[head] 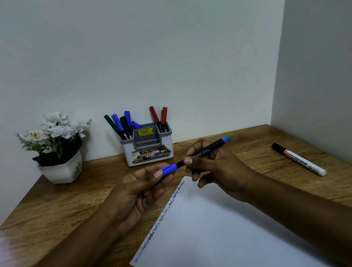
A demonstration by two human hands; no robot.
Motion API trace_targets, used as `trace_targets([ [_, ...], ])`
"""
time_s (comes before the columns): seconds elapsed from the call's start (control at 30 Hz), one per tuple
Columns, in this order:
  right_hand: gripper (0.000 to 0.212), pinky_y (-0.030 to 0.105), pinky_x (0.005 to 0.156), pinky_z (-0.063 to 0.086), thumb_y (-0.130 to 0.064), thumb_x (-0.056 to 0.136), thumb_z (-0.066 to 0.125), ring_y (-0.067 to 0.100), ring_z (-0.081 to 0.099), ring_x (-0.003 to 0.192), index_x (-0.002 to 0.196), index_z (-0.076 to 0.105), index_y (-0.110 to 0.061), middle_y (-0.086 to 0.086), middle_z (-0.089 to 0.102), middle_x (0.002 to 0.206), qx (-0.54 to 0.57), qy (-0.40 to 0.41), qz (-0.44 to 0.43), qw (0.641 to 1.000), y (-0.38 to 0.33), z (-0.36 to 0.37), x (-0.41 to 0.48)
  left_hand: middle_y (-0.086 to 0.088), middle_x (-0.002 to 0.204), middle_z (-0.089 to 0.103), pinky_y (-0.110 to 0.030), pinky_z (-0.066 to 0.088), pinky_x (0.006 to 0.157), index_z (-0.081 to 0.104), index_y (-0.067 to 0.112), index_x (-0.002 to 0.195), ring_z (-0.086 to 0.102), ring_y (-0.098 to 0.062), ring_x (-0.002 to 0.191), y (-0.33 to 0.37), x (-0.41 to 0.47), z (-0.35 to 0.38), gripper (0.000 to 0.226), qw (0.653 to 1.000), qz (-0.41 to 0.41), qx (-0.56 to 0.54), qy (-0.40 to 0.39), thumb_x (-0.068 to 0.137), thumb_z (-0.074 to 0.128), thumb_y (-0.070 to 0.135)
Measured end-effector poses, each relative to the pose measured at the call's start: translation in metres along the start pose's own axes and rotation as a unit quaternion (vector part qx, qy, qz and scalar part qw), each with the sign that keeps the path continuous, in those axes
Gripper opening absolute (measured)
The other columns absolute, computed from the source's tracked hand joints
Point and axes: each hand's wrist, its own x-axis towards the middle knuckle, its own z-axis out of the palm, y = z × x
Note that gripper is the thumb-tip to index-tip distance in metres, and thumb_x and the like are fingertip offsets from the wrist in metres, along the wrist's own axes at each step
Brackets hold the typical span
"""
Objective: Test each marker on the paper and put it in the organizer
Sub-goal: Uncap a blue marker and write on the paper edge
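Faber-Castell marker (205, 150) is held in the air over the bench (44, 213), just above the far corner of the paper (210, 232). It lies nearly level, tail end raised toward the right.

Head view, the only one. The black barrel is gripped by the right hand (220, 170): thumb and forefinger are curled round it near the cap end, the other fingers loosely curled below. The blue cap (168, 170) is pinched by the left hand (134, 194) between thumb and fingers. Cap and barrel are in line and touching. Whether the cap is fully seated cannot be told.

Handling, as judged: light, stiff, smooth plastic, likely a little slippery, not fragile. The tip, hidden under the cap, would be the only delicate part. Hold is best taken on the barrel with one hand and on the cap with the other, worked straight along the axis. A friction cap may let go suddenly, so a firm barrel grip is advised. For stowing, a pinch on the upper half should do.

The organizer (148, 147) is set at the back by the wall, well apart from the hands. Green, blue and black markers (122, 126) stand in its left compartment and two red markers (159, 117) in its right. Test words in several colours run along the paper's left edge. A whiteboard marker (299, 159) lies on the bench right of the paper, untouched. A flower pot (62, 168) is at the back left.
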Motion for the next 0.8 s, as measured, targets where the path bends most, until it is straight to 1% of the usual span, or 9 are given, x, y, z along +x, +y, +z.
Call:
trace_targets([
  [0.07,0.009,0.022,0.047,0.048,-0.008,0.082,0.065,0.012,0.059,0.055,0.086,0.059,-0.012,0.003,0.065,0.066,0.017,0.002,-0.003,1.000,0.000,-0.001,0.001,-0.018,0.093,0.073,-0.017,0.055,0.048,0.067,0.003,0.098,0.072,-0.014,0.074,0.000,0.000,0.001,0.031,1.000,0.011,0.013,0.012,0.068,0.061,0.005],
  [0.2,0.008,0.024,0.047,0.048,-0.009,0.080,0.068,0.014,0.061,0.057,0.082,0.061,-0.012,0.006,0.066,0.068,0.011,0.000,-0.008,1.000,0.002,0.002,-0.001,-0.014,0.085,0.074,-0.016,0.054,0.048,0.066,0.003,0.096,0.072,-0.012,0.071,-0.002,0.001,0.003,0.032,0.997,0.030,0.068,0.037,0.065,0.064,0.011],
  [0.37,0.010,0.022,0.043,0.045,-0.008,0.081,0.068,0.011,0.057,0.054,0.083,0.058,-0.009,0.006,0.063,0.064,0.043,0.010,0.004,0.999,0.007,0.011,-0.001,-0.014,0.080,0.074,-0.017,0.055,0.049,0.066,0.002,0.093,0.072,-0.011,0.067,-0.002,0.003,0.000,0.030,0.996,0.014,0.078,0.035,0.065,0.063,0.012],
  [0.5,0.008,0.022,0.044,0.046,-0.012,0.083,0.067,0.011,0.057,0.054,0.087,0.061,-0.009,0.005,0.062,0.064,0.025,-0.006,0.006,1.000,0.002,0.011,-0.002,-0.015,0.082,0.074,-0.018,0.056,0.051,0.066,0.003,0.095,0.072,-0.013,0.069,-0.001,0.002,-0.001,0.029,0.994,0.033,0.102,0.028,0.067,0.063,0.012],
  [0.6,0.012,0.024,0.046,0.048,-0.014,0.086,0.062,0.013,0.058,0.055,0.097,0.061,-0.009,0.005,0.063,0.065,-0.004,-0.024,-0.004,1.000,-0.002,0.007,-0.002,-0.013,0.093,0.074,-0.023,0.059,0.062,0.066,0.008,0.103,0.072,-0.018,0.081,-0.002,0.005,0.001,0.035,0.989,0.056,0.131,0.031,0.069,0.065,0.019],
  [0.67,0.015,0.025,0.049,0.050,-0.012,0.087,0.061,0.014,0.062,0.063,0.102,0.061,-0.009,0.006,0.067,0.073,-0.002,-0.014,-0.012,1.000,-0.005,0.000,-0.001,-0.009,0.098,0.074,-0.029,0.059,0.071,0.064,0.012,0.109,0.071,-0.022,0.090,-0.003,0.010,-0.006,0.042,0.985,0.077,0.137,0.064,0.069,0.067,0.024],
  [0.77,0.021,0.023,0.052,0.049,-0.009,0.090,0.057,0.013,0.063,0.072,0.110,0.061,-0.011,0.007,0.072,0.090,0.002,0.032,-0.030,0.999,-0.009,-0.017,0.003,-0.005,0.104,0.072,-0.029,0.058,0.072,0.064,0.015,0.111,0.068,-0.019,0.097,0.000,0.019,-0.032,0.049,0.971,0.117,0.139,0.157,0.065,0.072,0.028],
  [0.8,0.022,0.024,0.053,0.050,-0.009,0.091,0.055,0.014,0.064,0.074,0.113,0.060,-0.012,0.006,0.073,0.096,-0.008,0.048,-0.042,0.998,-0.011,-0.023,0.006,-0.004,0.109,0.070,-0.032,0.057,0.078,0.064,0.017,0.112,0.066,-0.019,0.102,0.002,0.024,-0.041,0.052,0.965,0.126,0.145,0.180,0.063,0.076,0.029],
])
